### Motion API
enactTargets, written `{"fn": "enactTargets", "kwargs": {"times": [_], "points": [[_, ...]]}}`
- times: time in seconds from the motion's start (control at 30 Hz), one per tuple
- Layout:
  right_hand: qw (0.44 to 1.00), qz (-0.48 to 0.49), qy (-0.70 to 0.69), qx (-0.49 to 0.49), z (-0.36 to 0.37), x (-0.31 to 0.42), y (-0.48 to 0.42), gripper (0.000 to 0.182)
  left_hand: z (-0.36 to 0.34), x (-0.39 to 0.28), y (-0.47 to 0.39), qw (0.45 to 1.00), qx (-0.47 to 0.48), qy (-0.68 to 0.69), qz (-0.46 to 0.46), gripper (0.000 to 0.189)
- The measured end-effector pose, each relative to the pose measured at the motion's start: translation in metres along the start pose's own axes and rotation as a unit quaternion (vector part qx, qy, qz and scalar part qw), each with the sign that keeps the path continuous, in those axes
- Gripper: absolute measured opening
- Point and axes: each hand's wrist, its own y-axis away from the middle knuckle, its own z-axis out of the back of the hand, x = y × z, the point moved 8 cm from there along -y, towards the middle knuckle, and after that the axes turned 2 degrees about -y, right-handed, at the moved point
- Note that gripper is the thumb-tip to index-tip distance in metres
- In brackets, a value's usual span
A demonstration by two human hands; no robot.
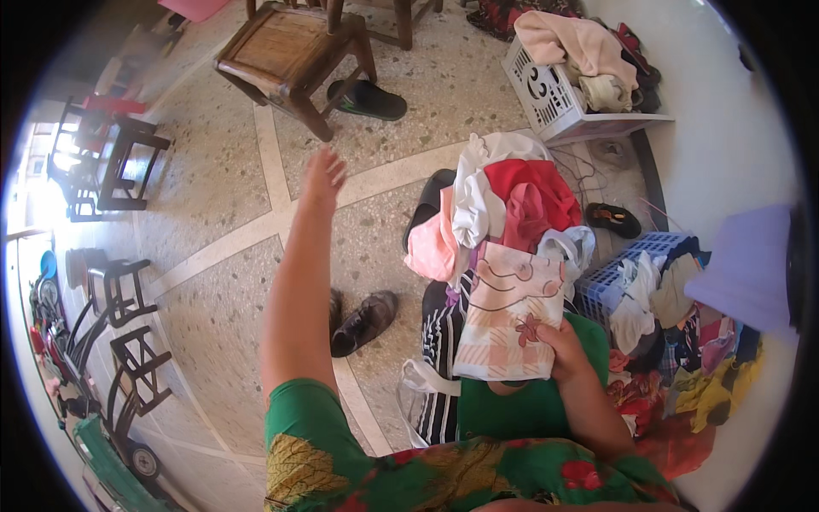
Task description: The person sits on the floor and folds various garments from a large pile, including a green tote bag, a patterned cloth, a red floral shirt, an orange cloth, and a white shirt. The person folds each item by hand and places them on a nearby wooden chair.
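A folded cloth [508,313] with a peach check and cartoon print is held in my right hand [566,349], the thumb on its face near a printed flower. My left hand [325,173] is stretched forward over the floor, slightly blurred, with nothing in it; the wooden chair is nearest to it. Just beyond the folded cloth lies a heap of clothes: a white garment [477,198], a red garment [544,189] and a pink dotted garment [432,246]. Black-and-white striped fabric [438,377] and a white strap [425,377] show left of the cloth.
A white plastic basket [540,96] on its side holds clothes, near the wall. On the right, a blue basket [592,281] stands beside piled clothes [704,365]. Dark shoes [365,323], a black slide sandal [368,99] and a wooden chair [281,48] are on the terrazzo floor.
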Motion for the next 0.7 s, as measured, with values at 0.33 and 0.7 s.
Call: {"fn": "enactTargets", "kwargs": {"times": [0.33,0.7], "points": [[0.999,-0.021,-0.029,-0.041,0.003,0.028,-0.076,0.027,-0.001,-0.097,-0.148,0.993,-0.084,0.036,-0.081,0.066],[0.996,-0.043,-0.019,-0.077,0.020,0.038,-0.088,0.025,-0.003,-0.115,-0.164,0.967,-0.141,-0.149,-0.149,0.078]]}}
